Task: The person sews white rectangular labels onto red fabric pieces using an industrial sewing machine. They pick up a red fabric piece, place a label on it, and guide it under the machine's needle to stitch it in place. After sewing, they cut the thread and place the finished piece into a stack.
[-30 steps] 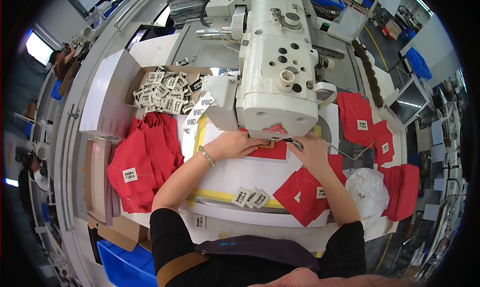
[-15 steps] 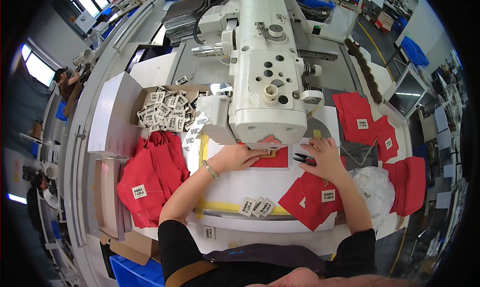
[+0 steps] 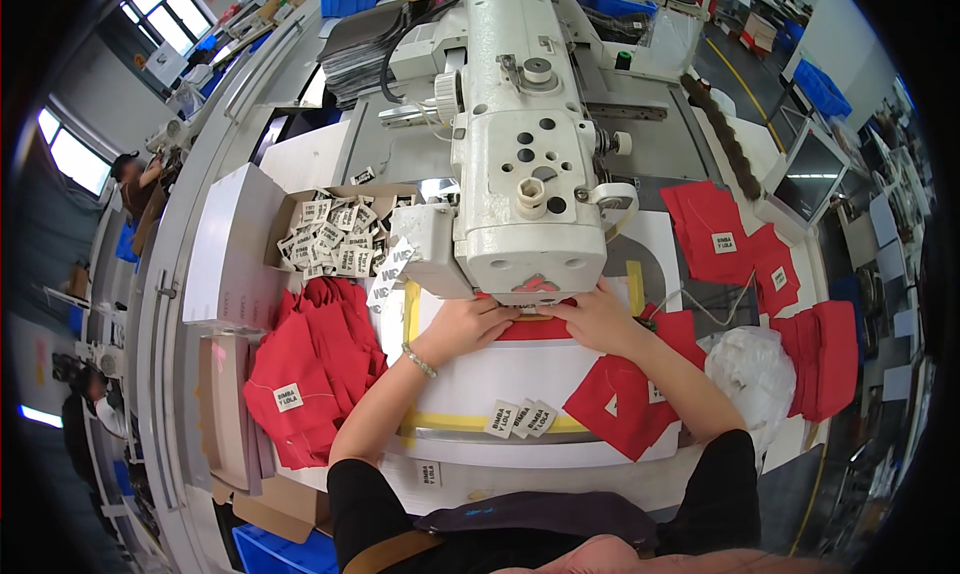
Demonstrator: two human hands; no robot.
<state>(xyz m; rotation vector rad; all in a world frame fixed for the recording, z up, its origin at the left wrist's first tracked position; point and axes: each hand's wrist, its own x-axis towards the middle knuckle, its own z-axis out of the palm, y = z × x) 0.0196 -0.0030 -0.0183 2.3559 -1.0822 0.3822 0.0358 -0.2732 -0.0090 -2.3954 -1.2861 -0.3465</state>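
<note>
A red fabric piece point(image 3: 532, 331) lies beneath the head of a white sewing machine point(image 3: 530, 244). At its left edge my left hand point(image 3: 470, 326), with a beaded bracelet on the wrist, rests open, fingers stretched toward the cloth. My right hand point(image 3: 597, 321) is at the right side of the same piece, also open, its thumb reaching inward over the cloth. The machine head partly hides the fingertips of both hands. A yellowish edge, perhaps a small frame, shows between them. Dark snips point(image 3: 648, 322) seem to lie beside my right wrist, mostly hidden.
Left of the machine stand a box of labels point(image 3: 330, 236) and a heap of red fabric pieces point(image 3: 318, 359). A few labels point(image 3: 520, 418) lie in front. To the right are more red pieces point(image 3: 622, 406), a clear plastic bag point(image 3: 752, 374) and a red stack point(image 3: 815, 359).
My right hand has let go of the snips and moved left onto the red piece under the machine head. My left hand stays at its left edge. The whole view has shifted slightly.
</note>
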